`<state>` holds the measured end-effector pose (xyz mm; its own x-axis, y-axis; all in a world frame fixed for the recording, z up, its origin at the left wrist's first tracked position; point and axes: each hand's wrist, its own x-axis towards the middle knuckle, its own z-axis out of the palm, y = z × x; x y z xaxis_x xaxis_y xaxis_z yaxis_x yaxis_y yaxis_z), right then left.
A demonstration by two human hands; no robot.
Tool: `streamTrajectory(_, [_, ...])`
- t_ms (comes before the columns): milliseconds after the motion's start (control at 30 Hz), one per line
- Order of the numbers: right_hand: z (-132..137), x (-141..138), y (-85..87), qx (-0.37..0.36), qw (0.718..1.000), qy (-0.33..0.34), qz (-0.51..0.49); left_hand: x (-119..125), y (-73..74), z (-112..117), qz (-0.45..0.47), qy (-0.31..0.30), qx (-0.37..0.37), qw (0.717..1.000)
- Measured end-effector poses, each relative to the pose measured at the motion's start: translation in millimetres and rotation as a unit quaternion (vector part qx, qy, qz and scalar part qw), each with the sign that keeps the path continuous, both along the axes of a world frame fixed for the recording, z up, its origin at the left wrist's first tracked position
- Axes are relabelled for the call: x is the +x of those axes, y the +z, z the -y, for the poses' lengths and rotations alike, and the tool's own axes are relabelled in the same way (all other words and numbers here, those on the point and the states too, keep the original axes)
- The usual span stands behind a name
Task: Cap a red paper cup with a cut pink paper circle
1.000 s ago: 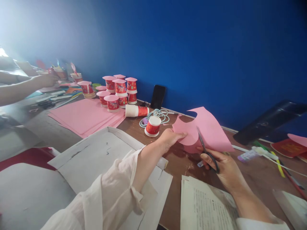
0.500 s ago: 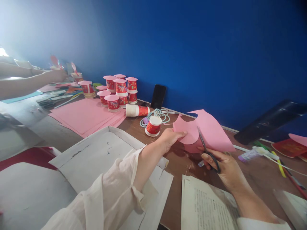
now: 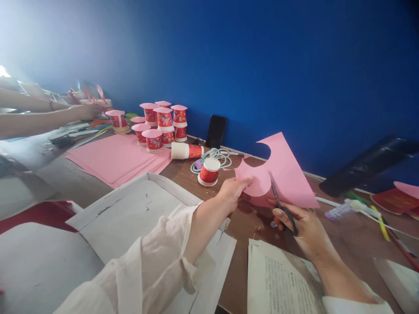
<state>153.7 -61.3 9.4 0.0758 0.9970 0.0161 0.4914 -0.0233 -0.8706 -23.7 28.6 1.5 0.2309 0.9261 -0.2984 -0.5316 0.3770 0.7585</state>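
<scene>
My left hand [image 3: 233, 189] pinches the left edge of a pink paper sheet [image 3: 284, 174] held above the brown table [image 3: 242, 226]. The sheet has curved cut-outs along its top. My right hand [image 3: 303, 224] grips black scissors [image 3: 278, 198], whose blades cut into the sheet from its lower edge. Both hands are closed on what they hold.
A red paper cup [image 3: 208, 172] stands upside down near a coiled cable [image 3: 218, 156]. Stacked pink-lidded cups [image 3: 162, 124], a pile of pink sheets [image 3: 114, 157], a black phone [image 3: 215, 131], flat cardboard [image 3: 137, 213], a printed page [image 3: 281, 279] and pens [image 3: 376, 213] lie around. Another person's arms [image 3: 46, 115] reach in at far left.
The pink sheet has tilted upward, its top corner now higher. The scissors stay in the cut. The other person's hands have moved right toward the far cups.
</scene>
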Motion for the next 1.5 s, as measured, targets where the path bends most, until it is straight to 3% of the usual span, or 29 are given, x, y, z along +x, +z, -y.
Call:
streamTrajectory(200, [3,-4,-4.3,-0.022,0.997,-0.005,-0.073,-3,1.6,1,-0.064,0.003,0.057,0.996])
streamTrajectory(367, [2,-3,-5.2,-0.009,0.997,0.011,-0.077,-6,5.4,0,-0.125,0.012,0.091,0.988])
streamTrajectory(667, [4,-5,-2.5,-0.024,0.996,0.018,-0.081,-11,6.6,-6,-0.281,0.014,0.158,0.946])
streamTrajectory(1000, [0,6,-13.1,-0.011,0.997,-0.006,-0.074,-17,16.2,-3,-0.269,-0.059,0.146,0.95])
streamTrajectory(1200, [1,5,-4.7,-0.02,0.999,0.002,-0.034,-18,12.9,-4,-0.258,-0.093,0.161,0.948])
streamTrajectory(1500, [1,4,1.5,0.009,0.999,0.017,0.029,-17,7.6,-8,-0.169,-0.118,0.13,0.97])
